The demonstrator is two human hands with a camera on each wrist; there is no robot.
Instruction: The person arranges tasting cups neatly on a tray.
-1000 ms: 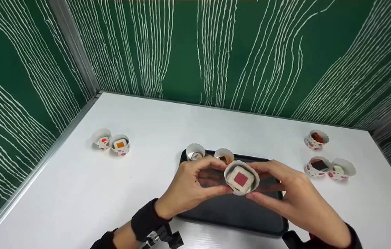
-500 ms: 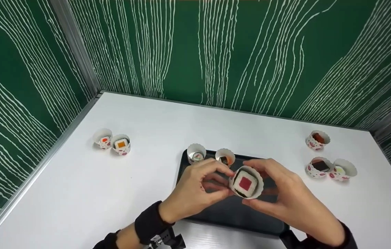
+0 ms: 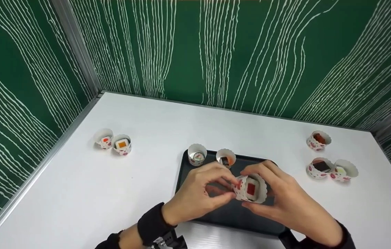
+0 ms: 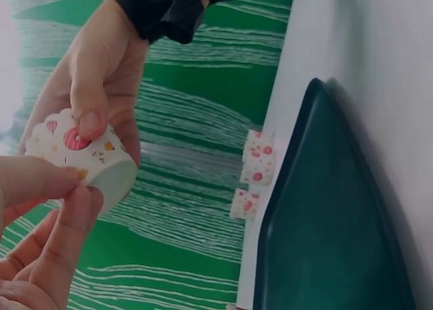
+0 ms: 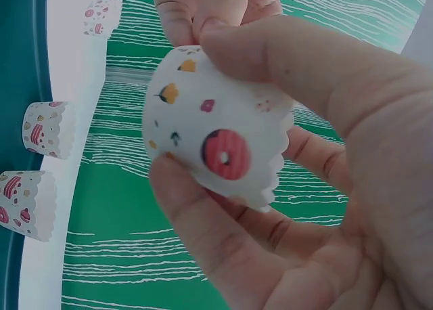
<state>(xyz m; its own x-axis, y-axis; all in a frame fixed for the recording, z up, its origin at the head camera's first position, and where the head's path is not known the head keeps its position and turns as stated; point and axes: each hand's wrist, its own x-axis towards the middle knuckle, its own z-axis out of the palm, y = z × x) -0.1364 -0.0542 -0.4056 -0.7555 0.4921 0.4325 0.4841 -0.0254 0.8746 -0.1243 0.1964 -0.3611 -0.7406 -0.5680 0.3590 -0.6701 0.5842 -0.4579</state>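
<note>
A white paper baking cup (image 3: 241,192) with red and yellow prints is held in the air above the dark tray (image 3: 228,212). Inside it sits a square sushi piece (image 3: 251,188) with a red centre. My left hand (image 3: 197,193) pinches the cup near its base, and in the left wrist view the thumb and fingertips meet on its lower edge. My right hand (image 3: 285,199) grips the wall from the other side, its thumb and fingers spread around the cup (image 5: 196,114). Tipped on its side, the cup points its mouth to the right.
Two filled cups, a left one (image 3: 197,155) and a right one (image 3: 226,158), stand at the tray's far edge. Another pair of cups (image 3: 122,145) is on the white table's left. On the right are a back cup (image 3: 318,140) and two touching cups (image 3: 343,170). Green panels enclose the table.
The cup has turned in my hands, so its printed side now shows and its mouth faces more to the right. Both hands have shifted slightly, the left one to the right.
</note>
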